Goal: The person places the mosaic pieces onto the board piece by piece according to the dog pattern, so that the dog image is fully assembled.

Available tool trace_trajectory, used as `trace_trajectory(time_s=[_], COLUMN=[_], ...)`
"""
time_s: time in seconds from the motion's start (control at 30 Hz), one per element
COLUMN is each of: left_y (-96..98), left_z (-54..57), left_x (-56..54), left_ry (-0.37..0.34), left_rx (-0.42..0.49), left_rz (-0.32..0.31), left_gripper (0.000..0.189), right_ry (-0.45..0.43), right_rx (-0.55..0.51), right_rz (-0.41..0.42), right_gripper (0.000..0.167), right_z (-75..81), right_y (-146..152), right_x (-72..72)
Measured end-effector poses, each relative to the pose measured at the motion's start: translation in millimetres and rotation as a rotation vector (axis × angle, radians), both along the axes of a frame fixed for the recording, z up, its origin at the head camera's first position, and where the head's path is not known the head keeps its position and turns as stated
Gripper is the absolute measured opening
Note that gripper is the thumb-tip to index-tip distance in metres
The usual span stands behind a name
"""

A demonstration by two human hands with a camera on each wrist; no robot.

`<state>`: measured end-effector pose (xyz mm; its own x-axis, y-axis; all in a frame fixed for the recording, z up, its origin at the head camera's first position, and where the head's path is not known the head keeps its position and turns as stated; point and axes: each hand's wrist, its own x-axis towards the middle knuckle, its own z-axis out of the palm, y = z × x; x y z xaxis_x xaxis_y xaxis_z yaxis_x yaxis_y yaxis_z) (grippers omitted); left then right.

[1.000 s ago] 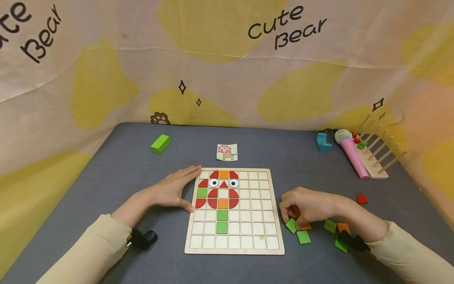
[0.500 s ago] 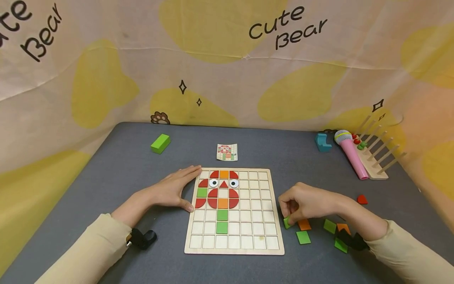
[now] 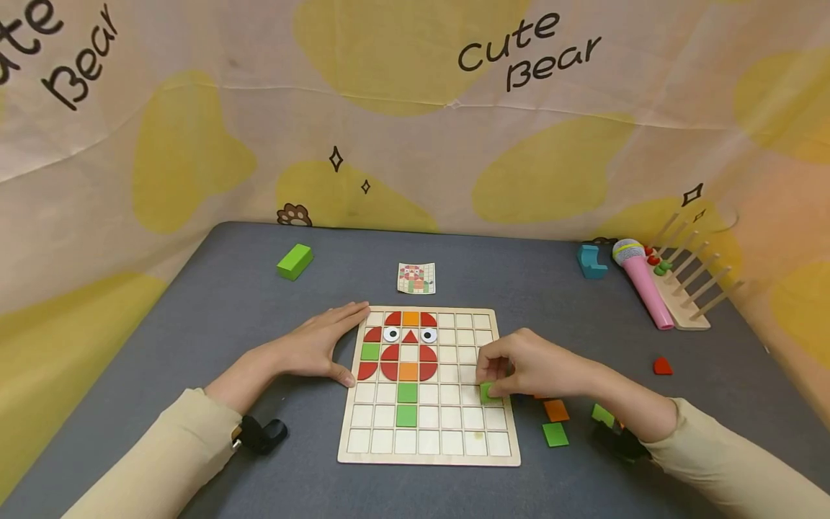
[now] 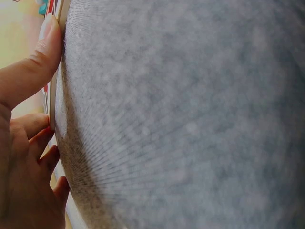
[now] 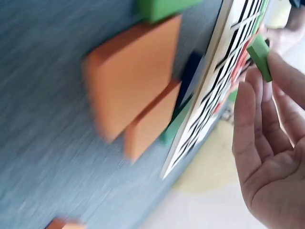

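A wooden grid board (image 3: 465, 437) lies flat on the table, with red, orange and green tiles and two eye pieces set in its left columns. My left hand (image 3: 313, 344) rests at the board's left edge, thumb and fingers spread along it. In the left wrist view, the thumb (image 4: 40, 59) touches the rim. Over the board's right columns, my right hand (image 3: 528, 362) pinches a green square tile (image 3: 489, 393) between thumb and fingers. The right wrist view shows that tile (image 5: 259, 56) held at the fingertips, apart from the board.
Loose orange (image 3: 556, 411) and green tiles (image 3: 555, 434) lie right of the board; a red piece (image 3: 662, 366) is farther right. A picture card (image 3: 416, 278) lies behind the board. Farther back are a green block (image 3: 295, 262), a blue block (image 3: 591, 262), a pink microphone (image 3: 648, 292) and a pegged stand (image 3: 700, 319).
My right hand has picked up a green tile from the loose pile and carried it left over the board. The left hand has stayed at the board's edge.
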<state>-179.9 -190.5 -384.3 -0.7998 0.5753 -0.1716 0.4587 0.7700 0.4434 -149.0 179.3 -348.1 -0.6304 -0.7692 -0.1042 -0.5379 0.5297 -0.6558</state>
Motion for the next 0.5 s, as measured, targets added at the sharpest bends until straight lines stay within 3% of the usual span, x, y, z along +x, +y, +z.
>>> trace_trajectory(time_s=[0.3, 0.5], left_y=[-1.2, -1.9], left_z=[-1.0, -1.0], left_x=[-1.1, -0.6], left_ry=[0.008, 0.017], left_rx=[0.0, 0.002], left_rz=[-0.01, -0.014], left_gripper=[0.115, 0.115], right_ry=[-0.061, -0.065], right_rx=[-0.047, -0.066], right_rz=[-0.063, -0.045], right_gripper=[0.013, 0.009], right_z=[-5.0, -5.0], right_y=[-42.2, -66.2], right_x=[10.7, 14.9])
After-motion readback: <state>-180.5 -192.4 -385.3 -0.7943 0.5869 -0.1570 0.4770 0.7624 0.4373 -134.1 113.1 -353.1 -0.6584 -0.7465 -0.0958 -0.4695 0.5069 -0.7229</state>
